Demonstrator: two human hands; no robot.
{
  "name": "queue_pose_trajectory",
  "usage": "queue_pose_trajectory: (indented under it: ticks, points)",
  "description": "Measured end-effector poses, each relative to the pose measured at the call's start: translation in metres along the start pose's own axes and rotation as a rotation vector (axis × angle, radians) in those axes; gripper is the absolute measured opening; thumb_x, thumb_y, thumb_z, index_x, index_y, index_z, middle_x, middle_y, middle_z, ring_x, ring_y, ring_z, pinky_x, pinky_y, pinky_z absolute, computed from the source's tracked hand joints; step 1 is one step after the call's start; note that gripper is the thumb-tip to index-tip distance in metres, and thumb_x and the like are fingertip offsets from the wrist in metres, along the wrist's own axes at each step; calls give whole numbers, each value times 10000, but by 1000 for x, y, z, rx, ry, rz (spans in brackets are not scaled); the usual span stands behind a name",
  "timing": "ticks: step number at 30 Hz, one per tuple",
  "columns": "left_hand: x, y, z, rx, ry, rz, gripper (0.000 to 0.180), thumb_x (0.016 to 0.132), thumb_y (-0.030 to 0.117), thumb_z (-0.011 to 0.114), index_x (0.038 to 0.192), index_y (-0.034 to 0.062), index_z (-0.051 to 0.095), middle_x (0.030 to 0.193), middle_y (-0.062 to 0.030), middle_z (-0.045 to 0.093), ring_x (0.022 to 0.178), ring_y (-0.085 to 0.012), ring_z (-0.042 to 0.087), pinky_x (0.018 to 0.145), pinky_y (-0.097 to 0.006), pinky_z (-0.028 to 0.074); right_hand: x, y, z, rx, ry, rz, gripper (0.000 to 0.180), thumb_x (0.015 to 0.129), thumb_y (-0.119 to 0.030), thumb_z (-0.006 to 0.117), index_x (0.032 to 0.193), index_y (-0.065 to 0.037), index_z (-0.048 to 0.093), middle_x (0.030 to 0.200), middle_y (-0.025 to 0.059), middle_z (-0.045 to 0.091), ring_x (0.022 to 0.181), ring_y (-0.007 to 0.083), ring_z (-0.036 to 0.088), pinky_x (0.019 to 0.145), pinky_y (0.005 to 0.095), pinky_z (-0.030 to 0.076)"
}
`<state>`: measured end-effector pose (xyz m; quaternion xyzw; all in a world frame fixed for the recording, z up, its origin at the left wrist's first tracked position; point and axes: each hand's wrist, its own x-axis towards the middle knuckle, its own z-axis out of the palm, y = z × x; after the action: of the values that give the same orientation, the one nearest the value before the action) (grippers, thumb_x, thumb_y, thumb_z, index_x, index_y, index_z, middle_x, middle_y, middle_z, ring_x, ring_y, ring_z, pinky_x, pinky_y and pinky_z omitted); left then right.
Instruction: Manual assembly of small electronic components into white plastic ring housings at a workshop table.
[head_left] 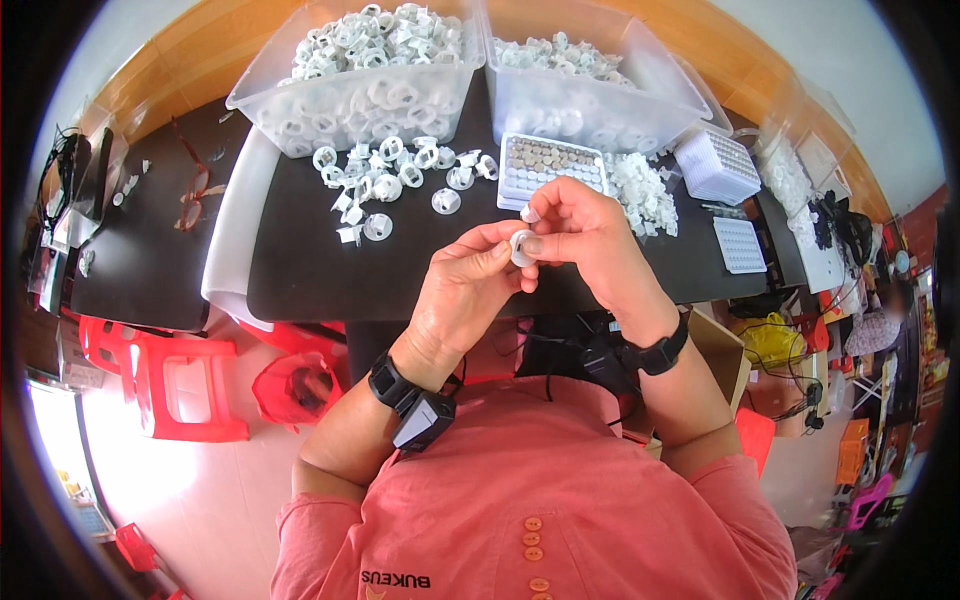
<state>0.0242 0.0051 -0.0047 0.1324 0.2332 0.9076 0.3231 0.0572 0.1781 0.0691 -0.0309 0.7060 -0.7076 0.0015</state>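
**Operator:** Head view gives me both hands raised over the near edge of the black table (300, 280). My left hand (462, 290) and right hand (585, 235) meet around one small white plastic ring (521, 247). Both are closed on it: left thumb and fingers pinch it from below, right thumb and forefinger press it from above.

**Colleague:** What is the piece like?

**Operator:** Round, smooth, pale white plastic, mostly hidden by fingertips. It matches the loose white rings (395, 175) scattered on the table beyond my left hand.

**Colleague:** And around them?

**Operator:** Just behind my right hand sits a white grid tray (552, 165) filled with small greyish round pieces, and beside it a heap of tiny white bits (642, 190). Further back stand two clear plastic bins (350, 70), both holding white parts. To the right lie more white trays (718, 165). Red-framed glasses (192, 190) lie at the far left. A red plastic stool (180, 385) stands on the floor. Nothing lies between my hands and the tray.
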Motion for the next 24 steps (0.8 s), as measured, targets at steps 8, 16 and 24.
queue_pose_trajectory:
  ticks: [8,16,24]
  points:
    - [-2,0,1,-29,-6,11,244,1001,83,604,1204,-43,650,1042,-132,669,892,-244,639,792,-374,518,-11,-4,16,-210,40,-57,176,871,44,688,993,-11,575,843,68,648,661,149,648,620,274,537]
    - [1,0,-2,-37,-37,13,255,1000,84,602,1214,-48,643,1059,-141,667,903,-247,640,805,-378,521,-11,9,15,161,63,-22,188,875,32,695,1005,-3,565,867,88,642,681,161,645,582,299,533]
    - [4,0,6,-80,6,39,233,1009,82,584,1204,-37,630,1100,-146,669,903,-242,639,820,-383,529,-8,11,19,-86,163,-132,162,871,2,713,940,28,569,737,57,619,598,110,605,532,267,477]
